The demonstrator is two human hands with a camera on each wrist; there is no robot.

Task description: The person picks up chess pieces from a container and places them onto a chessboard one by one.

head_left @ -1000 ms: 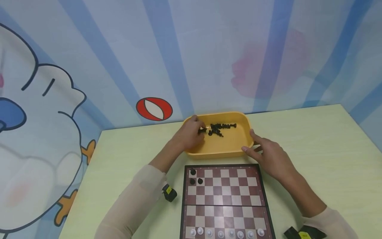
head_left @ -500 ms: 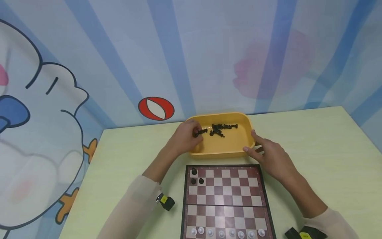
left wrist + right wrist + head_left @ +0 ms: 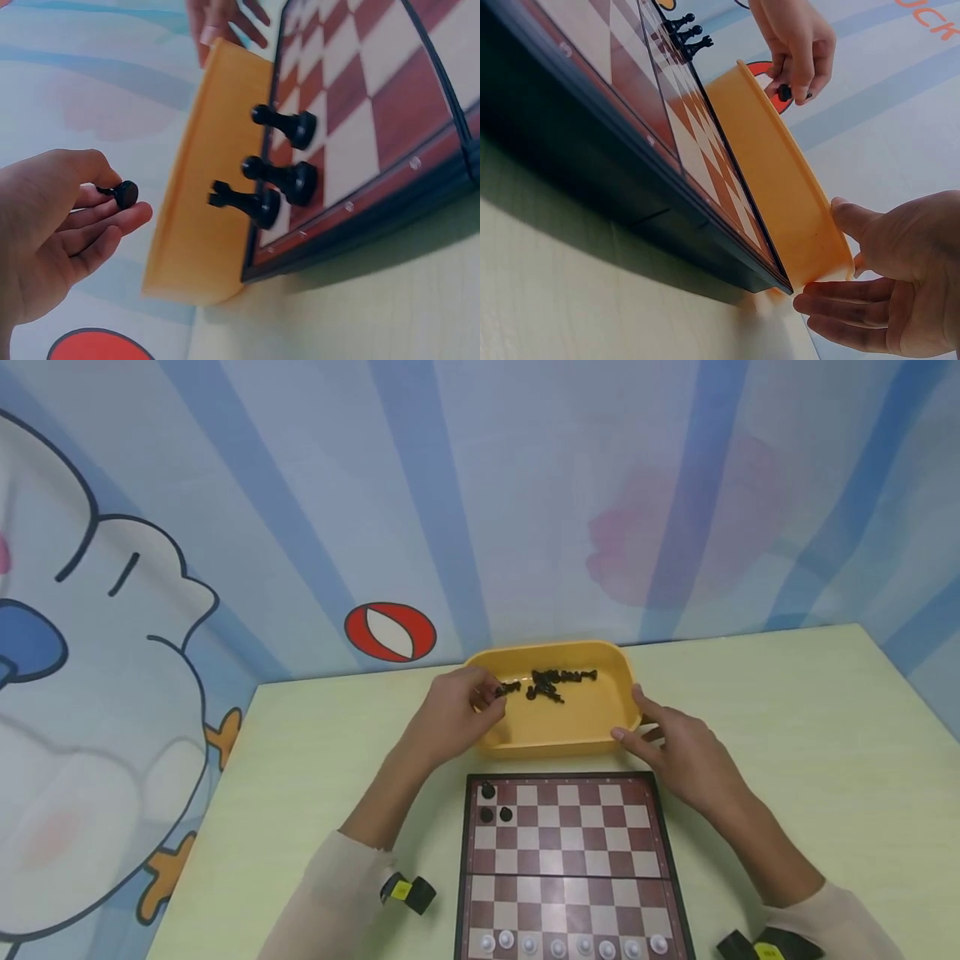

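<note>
My left hand [image 3: 453, 714] is over the left end of the yellow tray [image 3: 562, 745] and pinches a small black chess piece [image 3: 126, 194]. The piece's round base faces the left wrist camera; its top is hidden by the fingers. Several black chess pieces [image 3: 547, 683] lie in the tray. With thumb and index finger my right hand [image 3: 686, 760] holds the tray's front right corner, its other fingers extended below the rim. On the chessboard [image 3: 566, 839] a black rook [image 3: 246, 202] stands in the far left corner, with two black pawns [image 3: 285, 180] in front of it.
White pawns [image 3: 558, 947] stand in a row on the board's near side. A printed backdrop [image 3: 525, 527] rises directly behind the tray at the back edge of the pale table [image 3: 795, 710].
My left hand has drawn back to the left and toward me from inside the tray, with a black chess piece in its fingers. The right hand has stayed at the tray's corner.
</note>
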